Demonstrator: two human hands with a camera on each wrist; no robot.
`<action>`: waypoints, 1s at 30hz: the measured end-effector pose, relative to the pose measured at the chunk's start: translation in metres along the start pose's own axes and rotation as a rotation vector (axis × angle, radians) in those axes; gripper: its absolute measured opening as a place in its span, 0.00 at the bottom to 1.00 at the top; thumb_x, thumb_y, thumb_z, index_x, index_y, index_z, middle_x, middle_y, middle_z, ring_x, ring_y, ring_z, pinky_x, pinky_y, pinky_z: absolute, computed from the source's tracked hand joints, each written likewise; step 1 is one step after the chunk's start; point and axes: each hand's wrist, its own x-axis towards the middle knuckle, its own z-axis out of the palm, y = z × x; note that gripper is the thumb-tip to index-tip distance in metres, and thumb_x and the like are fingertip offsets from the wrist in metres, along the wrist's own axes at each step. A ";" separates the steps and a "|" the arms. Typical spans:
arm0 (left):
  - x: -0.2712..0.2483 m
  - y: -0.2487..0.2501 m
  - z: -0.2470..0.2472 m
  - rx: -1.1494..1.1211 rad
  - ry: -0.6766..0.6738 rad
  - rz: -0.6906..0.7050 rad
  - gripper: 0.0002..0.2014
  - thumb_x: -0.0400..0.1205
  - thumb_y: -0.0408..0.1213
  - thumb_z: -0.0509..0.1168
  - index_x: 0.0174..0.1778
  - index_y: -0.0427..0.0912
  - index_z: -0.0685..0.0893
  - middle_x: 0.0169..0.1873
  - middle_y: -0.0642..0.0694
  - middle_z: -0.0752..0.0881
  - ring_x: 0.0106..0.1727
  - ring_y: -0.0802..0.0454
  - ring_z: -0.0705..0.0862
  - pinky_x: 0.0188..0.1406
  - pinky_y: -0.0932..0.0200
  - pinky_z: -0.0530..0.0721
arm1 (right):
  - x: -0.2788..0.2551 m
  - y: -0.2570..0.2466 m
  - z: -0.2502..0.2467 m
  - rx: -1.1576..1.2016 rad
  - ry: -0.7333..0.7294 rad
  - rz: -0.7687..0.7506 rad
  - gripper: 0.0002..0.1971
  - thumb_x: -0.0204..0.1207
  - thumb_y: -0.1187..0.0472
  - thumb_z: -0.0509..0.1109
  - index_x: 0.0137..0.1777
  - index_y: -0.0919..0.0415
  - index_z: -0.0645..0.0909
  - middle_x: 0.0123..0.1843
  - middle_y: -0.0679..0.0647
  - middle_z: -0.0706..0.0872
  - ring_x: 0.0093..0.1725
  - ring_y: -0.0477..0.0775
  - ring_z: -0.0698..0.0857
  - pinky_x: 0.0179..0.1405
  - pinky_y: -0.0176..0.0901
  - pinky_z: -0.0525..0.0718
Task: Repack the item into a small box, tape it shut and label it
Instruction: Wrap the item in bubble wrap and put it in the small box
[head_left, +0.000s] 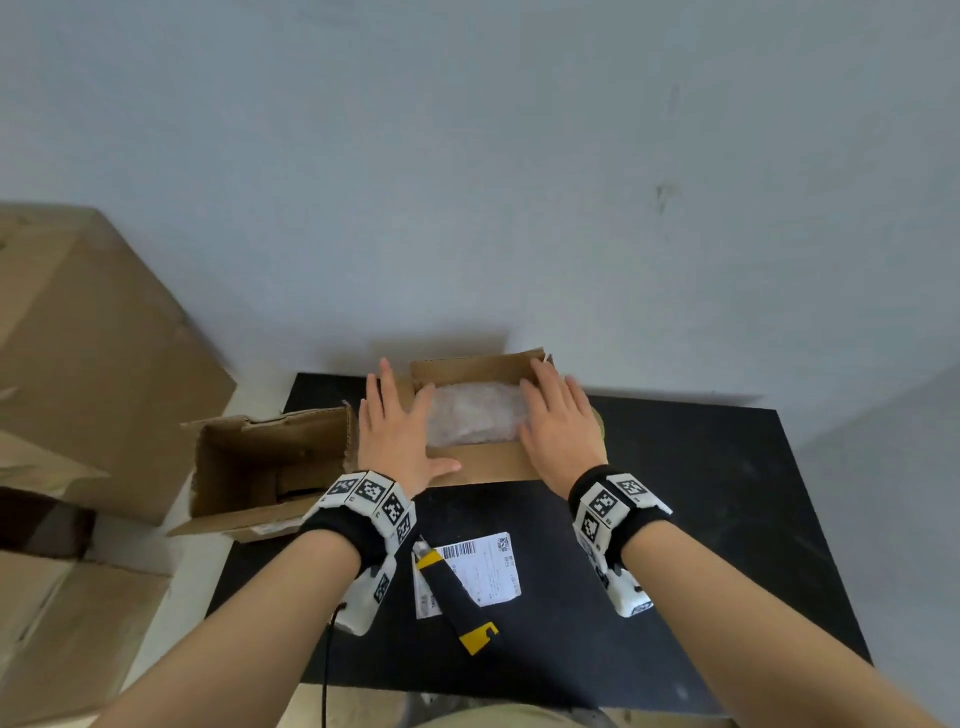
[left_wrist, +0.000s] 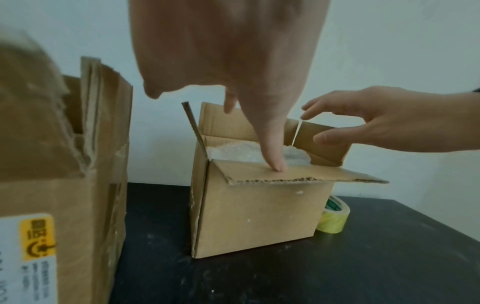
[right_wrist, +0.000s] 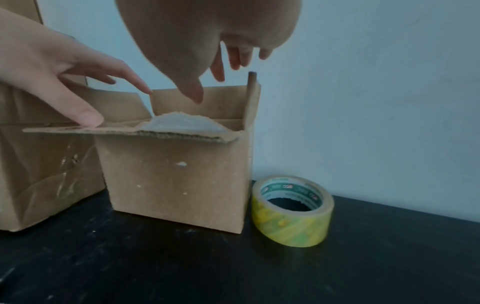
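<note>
A small cardboard box (head_left: 480, 463) stands open at the back of the black table (head_left: 701, 519). A bubble-wrapped item (head_left: 475, 415) fills it to the top and bulges above the rim in the right wrist view (right_wrist: 182, 123). My left hand (head_left: 397, 421) lies flat over the box's left side, its thumb (left_wrist: 275, 162) touching the near flap (left_wrist: 298, 174), which sticks out level. My right hand (head_left: 558, 421) hovers with spread fingers over the right flap (left_wrist: 322, 144). Neither hand holds anything. The far flap (head_left: 478, 366) stands upright.
A larger opened box (head_left: 270, 467) stands just left of the small one. A shipping label (head_left: 478, 569) and a yellow-and-black box cutter (head_left: 452, 592) lie near the front. A roll of yellowish tape (right_wrist: 293, 209) sits right of the small box. Big cartons (head_left: 78, 338) stack at left.
</note>
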 end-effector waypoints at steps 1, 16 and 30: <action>-0.002 0.000 -0.001 -0.061 -0.003 -0.026 0.52 0.67 0.59 0.75 0.81 0.55 0.51 0.81 0.34 0.35 0.82 0.33 0.41 0.80 0.40 0.50 | -0.002 0.004 -0.001 0.044 0.041 0.028 0.26 0.67 0.64 0.75 0.66 0.70 0.77 0.73 0.68 0.74 0.70 0.67 0.77 0.68 0.60 0.77; -0.020 0.003 0.010 -0.461 -0.107 0.065 0.40 0.75 0.49 0.72 0.80 0.45 0.61 0.79 0.50 0.64 0.77 0.51 0.68 0.74 0.52 0.69 | -0.014 0.009 0.003 0.491 -0.115 0.199 0.23 0.78 0.52 0.69 0.71 0.57 0.73 0.64 0.55 0.82 0.62 0.56 0.81 0.63 0.49 0.80; -0.007 0.007 -0.006 -0.247 -0.186 0.077 0.22 0.84 0.45 0.60 0.71 0.49 0.61 0.56 0.42 0.84 0.51 0.45 0.86 0.52 0.47 0.85 | -0.009 0.027 -0.004 0.567 -0.323 0.162 0.36 0.75 0.59 0.68 0.79 0.54 0.53 0.74 0.54 0.76 0.70 0.56 0.78 0.68 0.48 0.77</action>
